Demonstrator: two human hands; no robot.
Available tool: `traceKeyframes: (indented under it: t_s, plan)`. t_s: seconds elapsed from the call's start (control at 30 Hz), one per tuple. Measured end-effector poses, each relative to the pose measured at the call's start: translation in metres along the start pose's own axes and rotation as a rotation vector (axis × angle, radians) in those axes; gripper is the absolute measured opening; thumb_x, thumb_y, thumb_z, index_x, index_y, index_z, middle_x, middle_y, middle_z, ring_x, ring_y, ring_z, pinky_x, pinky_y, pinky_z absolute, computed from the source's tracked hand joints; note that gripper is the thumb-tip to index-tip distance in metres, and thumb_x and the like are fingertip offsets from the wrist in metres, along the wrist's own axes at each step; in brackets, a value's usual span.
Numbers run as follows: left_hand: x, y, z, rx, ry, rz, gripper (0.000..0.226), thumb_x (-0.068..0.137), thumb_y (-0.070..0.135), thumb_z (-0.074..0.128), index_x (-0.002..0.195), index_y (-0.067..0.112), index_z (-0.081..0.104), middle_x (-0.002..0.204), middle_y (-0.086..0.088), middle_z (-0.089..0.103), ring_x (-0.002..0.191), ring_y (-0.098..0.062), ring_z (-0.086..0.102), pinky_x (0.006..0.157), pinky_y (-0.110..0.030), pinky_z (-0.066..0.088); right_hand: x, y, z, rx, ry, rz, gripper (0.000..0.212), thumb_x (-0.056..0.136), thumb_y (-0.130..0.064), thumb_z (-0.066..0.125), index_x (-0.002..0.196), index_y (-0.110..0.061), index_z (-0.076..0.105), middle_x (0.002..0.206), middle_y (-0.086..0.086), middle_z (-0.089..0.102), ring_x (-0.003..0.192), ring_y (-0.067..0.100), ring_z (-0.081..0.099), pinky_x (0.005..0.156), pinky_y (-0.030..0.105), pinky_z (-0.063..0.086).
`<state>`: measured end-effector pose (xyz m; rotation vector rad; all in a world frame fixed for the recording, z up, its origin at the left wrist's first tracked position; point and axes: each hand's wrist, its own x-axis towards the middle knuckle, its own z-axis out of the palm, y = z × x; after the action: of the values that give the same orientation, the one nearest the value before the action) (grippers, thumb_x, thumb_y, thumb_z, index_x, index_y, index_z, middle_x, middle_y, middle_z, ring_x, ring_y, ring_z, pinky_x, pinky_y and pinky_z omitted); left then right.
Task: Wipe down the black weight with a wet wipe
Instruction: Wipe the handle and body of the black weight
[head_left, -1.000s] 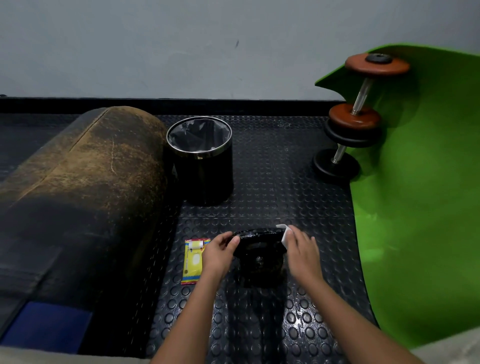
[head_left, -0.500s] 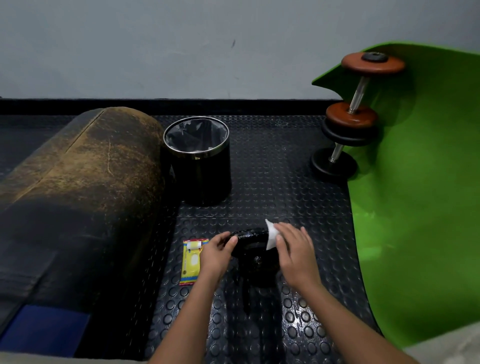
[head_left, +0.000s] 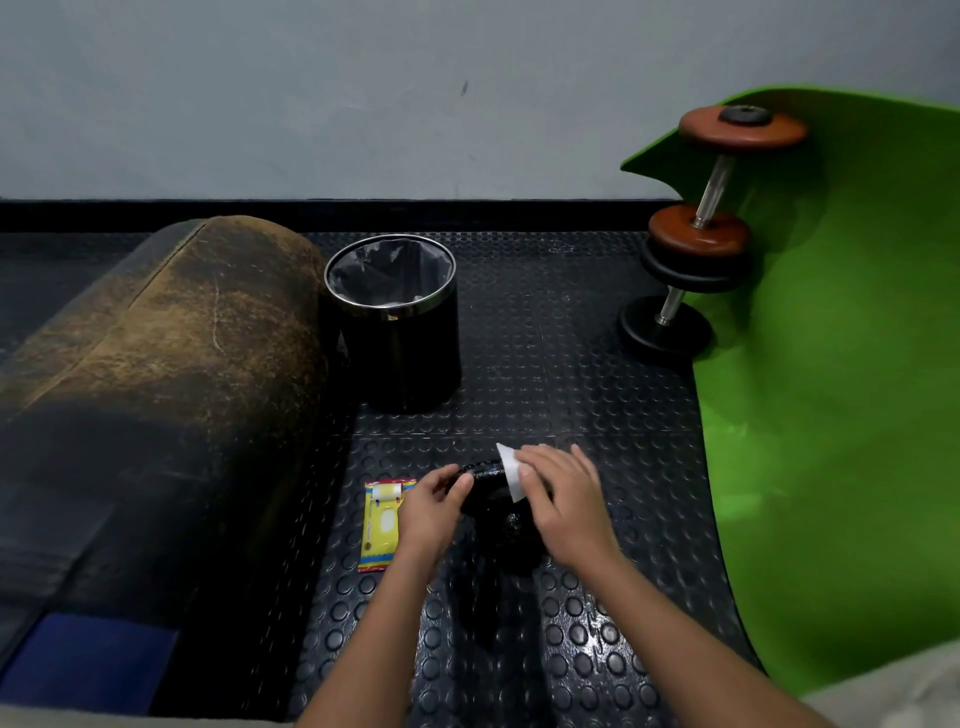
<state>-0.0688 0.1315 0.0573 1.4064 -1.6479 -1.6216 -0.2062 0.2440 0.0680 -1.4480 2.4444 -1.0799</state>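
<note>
A black weight (head_left: 488, 486) stood on edge on a studded black floor mat (head_left: 571, 374), low in the centre of the view, between two bare hands. The left hand (head_left: 428, 506) gripped its left side, thumb and fingers curled around the rim. The right hand (head_left: 563, 496) lay over its top right, fingers fairly straight, pressing a white wipe (head_left: 509, 470) against the upper rim; a corner of the wipe stuck up past the fingertips. Just left of the left hand lay a yellow wipe packet (head_left: 383, 525), flat on the mat. Behind the weight stood a black bin (head_left: 400, 353) with a dark liner. A worn brown bolster (head_left: 156, 374) filled the left side. To the right, a green mat (head_left: 841, 405) curled upward, with a dumbbell (head_left: 696, 228) leaning against it near the wall (head_left: 363, 93).
</note>
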Motion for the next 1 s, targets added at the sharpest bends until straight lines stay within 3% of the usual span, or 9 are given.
traceKeyframes:
  t_s: [0.13,0.27,0.4,0.53,0.7,0.87,1.0]
  plan:
    - [-0.001,0.000,-0.001,0.007,-0.008,0.000,0.042,0.089,0.030,0.065,0.127,0.014,0.059,0.125,-0.001,0.063,0.113,-0.011,0.057,0.092,-0.019,0.042,0.001,0.015,-0.007,0.056,0.074,0.158,0.038,0.103,-0.038,0.036,0.121,-0.027,0.067,0.125,-0.015,0.064,0.120,0.000,0.051,0.121,0.035,0.018]
    - [-0.002,0.001,-0.001,0.012,-0.004,-0.003,0.043,0.089,0.031,0.064,0.128,0.014,0.058,0.125,0.000,0.062,0.115,-0.011,0.057,0.091,-0.019,0.041,0.012,0.010,-0.006,0.009,-0.091,0.364,0.046,0.103,-0.044,0.024,0.122,-0.028,0.063,0.131,-0.012,0.060,0.122,0.002,0.047,0.123,0.036,0.010]
    - [0.001,-0.001,0.000,0.008,0.000,0.003,0.040,0.088,0.030,0.066,0.124,0.015,0.061,0.123,0.000,0.064,0.109,-0.009,0.059,0.091,-0.018,0.042,0.018,-0.004,-0.004,-0.164,-0.178,0.156,0.070,0.094,-0.062,0.009,0.126,-0.030,0.062,0.131,-0.015,0.060,0.130,0.006,0.045,0.123,0.036,0.006]
    - [0.002,-0.001,0.000,0.013,0.006,-0.001,0.039,0.088,0.030,0.066,0.123,0.016,0.062,0.120,-0.001,0.066,0.106,-0.009,0.060,0.092,-0.019,0.043,0.002,-0.005,-0.005,-0.123,-0.111,-0.043,0.049,0.102,-0.051,0.026,0.133,-0.031,0.058,0.135,-0.018,0.057,0.133,-0.002,0.040,0.122,0.035,0.010]
    - [0.001,-0.001,0.000,-0.001,0.000,-0.004,0.040,0.088,0.030,0.066,0.124,0.015,0.061,0.120,0.000,0.065,0.105,-0.008,0.059,0.092,-0.019,0.044,-0.006,0.018,-0.008,-0.058,0.015,0.063,0.038,0.104,-0.037,0.035,0.133,-0.029,0.059,0.135,-0.016,0.057,0.131,-0.002,0.042,0.121,0.031,0.014]
    - [0.002,-0.004,0.000,-0.010,0.002,-0.005,0.041,0.087,0.032,0.067,0.124,0.016,0.062,0.119,0.000,0.066,0.106,-0.008,0.060,0.092,-0.020,0.044,0.010,0.006,-0.006,-0.136,-0.066,0.264,0.043,0.106,-0.030,0.025,0.130,-0.022,0.060,0.133,-0.010,0.060,0.127,0.005,0.047,0.121,0.034,0.009]
    - [0.004,-0.004,0.001,-0.012,0.008,-0.006,0.038,0.086,0.031,0.067,0.122,0.017,0.063,0.118,0.000,0.067,0.106,-0.009,0.061,0.093,-0.021,0.045,0.013,-0.011,0.000,-0.222,-0.147,0.086,0.049,0.106,-0.037,0.019,0.135,-0.025,0.057,0.138,-0.012,0.057,0.136,0.006,0.041,0.123,0.034,0.004]
